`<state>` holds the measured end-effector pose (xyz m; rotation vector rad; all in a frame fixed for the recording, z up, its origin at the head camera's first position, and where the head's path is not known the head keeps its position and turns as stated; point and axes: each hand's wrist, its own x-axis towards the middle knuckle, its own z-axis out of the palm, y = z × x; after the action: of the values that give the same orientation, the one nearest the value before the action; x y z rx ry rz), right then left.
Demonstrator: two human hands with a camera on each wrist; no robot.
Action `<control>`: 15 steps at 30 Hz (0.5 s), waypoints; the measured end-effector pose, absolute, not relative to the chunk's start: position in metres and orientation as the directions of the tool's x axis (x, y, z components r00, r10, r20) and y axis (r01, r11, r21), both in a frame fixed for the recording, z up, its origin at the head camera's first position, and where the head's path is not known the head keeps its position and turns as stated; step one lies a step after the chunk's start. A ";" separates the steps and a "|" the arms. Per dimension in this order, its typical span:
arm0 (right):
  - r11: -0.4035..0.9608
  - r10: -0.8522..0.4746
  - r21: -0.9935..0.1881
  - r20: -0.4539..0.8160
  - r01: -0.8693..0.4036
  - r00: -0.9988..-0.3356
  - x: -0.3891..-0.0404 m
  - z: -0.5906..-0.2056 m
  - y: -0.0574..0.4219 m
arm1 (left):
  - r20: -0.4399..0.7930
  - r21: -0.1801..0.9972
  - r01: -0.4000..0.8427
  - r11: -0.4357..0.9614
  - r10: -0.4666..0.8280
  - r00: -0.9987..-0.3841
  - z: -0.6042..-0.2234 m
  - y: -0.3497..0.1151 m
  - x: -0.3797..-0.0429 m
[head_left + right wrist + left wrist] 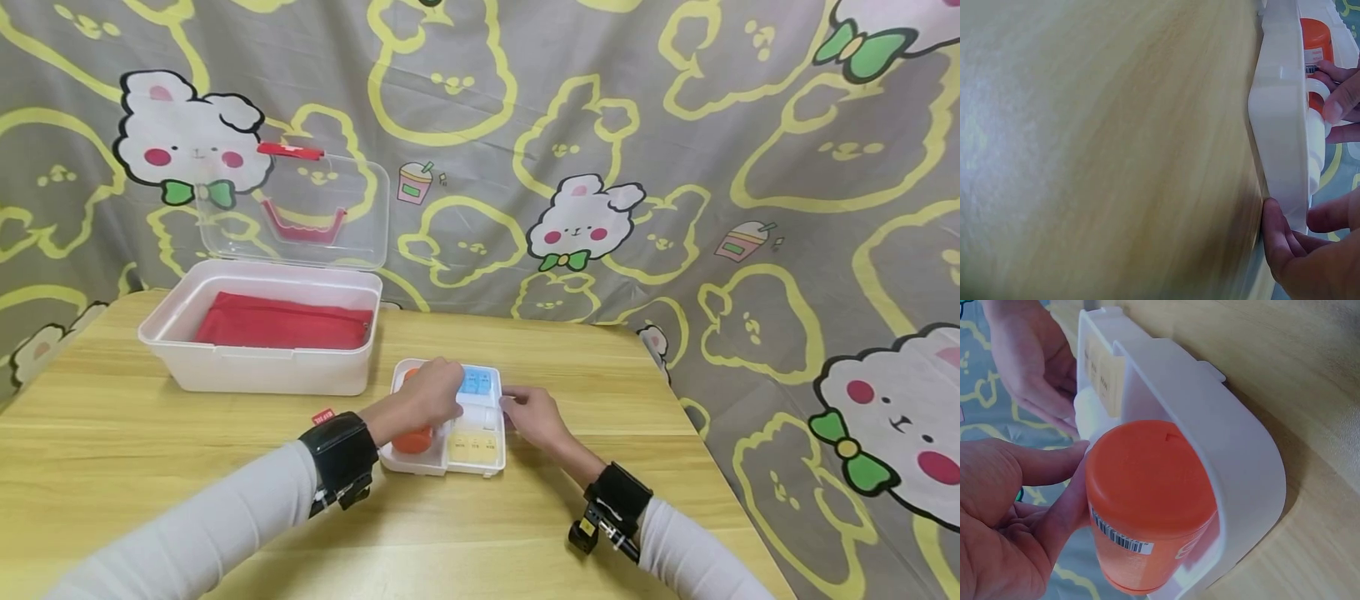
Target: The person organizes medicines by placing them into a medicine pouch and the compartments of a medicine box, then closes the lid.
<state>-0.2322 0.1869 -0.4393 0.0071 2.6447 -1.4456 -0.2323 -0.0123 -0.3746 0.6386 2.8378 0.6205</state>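
A shallow white plastic case (435, 467) lies on the table, with blue lidded pill compartments (478, 381) at its back and pale yellow ones (474, 447) at its front. An orange bottle (1147, 481) lies in its left part, partly hidden by the left hand in the head view. My left hand (427, 393) reaches over the case, thumb and fingers pinching a small white bottle (1316, 147) beside the orange one. On the right side, my right hand (536, 415) grips the case's edge between thumb and fingers (1279, 237).
Back left on the wooden table (480, 533) stands a white storage box (270, 371) with its clear lid (352, 192) raised. A red pouch (288, 323) lies inside it. A small red tag (322, 416) shows behind the left wrist. A patterned curtain (480, 175) hangs behind the table.
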 end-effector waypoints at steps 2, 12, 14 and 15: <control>0.540 -0.060 -0.839 -0.114 0.063 -0.992 -0.232 -0.440 0.187 | -0.078 0.436 0.358 0.825 0.431 -0.899 -0.376 -0.013 -0.232; 0.531 -0.046 -0.843 -0.124 0.081 -0.991 -0.231 -0.438 0.185 | -0.130 0.495 0.302 0.814 0.414 -0.901 -0.376 -0.014 -0.230; 0.525 -0.036 -0.846 -0.135 0.096 -0.990 -0.231 -0.438 0.185 | -0.130 0.503 0.298 0.811 0.412 -0.902 -0.377 -0.014 -0.230; 0.526 -0.036 -0.845 -0.137 0.098 -0.990 -0.231 -0.438 0.185 | -0.130 0.503 0.297 0.812 0.411 -0.902 -0.377 -0.014 -0.230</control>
<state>-0.2309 0.1854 -0.4382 0.0529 2.6219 -1.4645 -0.2303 -0.0139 -0.3768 0.5485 2.7646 0.7110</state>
